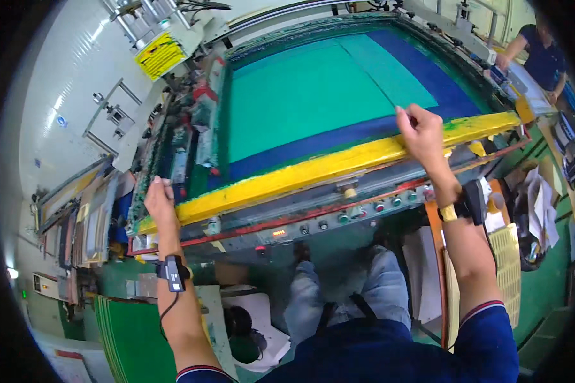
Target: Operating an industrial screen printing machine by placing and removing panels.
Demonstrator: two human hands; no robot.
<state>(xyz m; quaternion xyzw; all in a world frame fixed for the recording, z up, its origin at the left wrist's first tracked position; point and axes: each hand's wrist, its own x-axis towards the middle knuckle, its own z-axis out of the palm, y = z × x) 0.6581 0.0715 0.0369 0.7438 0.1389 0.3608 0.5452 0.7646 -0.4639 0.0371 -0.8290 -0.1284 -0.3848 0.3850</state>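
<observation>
A screen-printing frame (338, 163) with a yellow front bar lies before me, its mesh (294, 96) bright green inside a dark blue border. Over the bar's right half is my right hand (421, 134), with fingers curled and thumb and forefinger together. From those fingertips a thin dark line runs away across the mesh; whether it is a held stick or a mark on the mesh I cannot tell. My left hand (160, 203) is at the bar's left end, its fingers bent in a closed shape. Anything inside either hand is hidden.
A control panel (319, 225) with knobs runs below the bar. Machine parts with a yellow sign (161, 55) rise at the far left. Boards (86, 217) lean by the left wall. Yellow slatted trays (508, 265) stand right. Another person (543, 57) works at the far right.
</observation>
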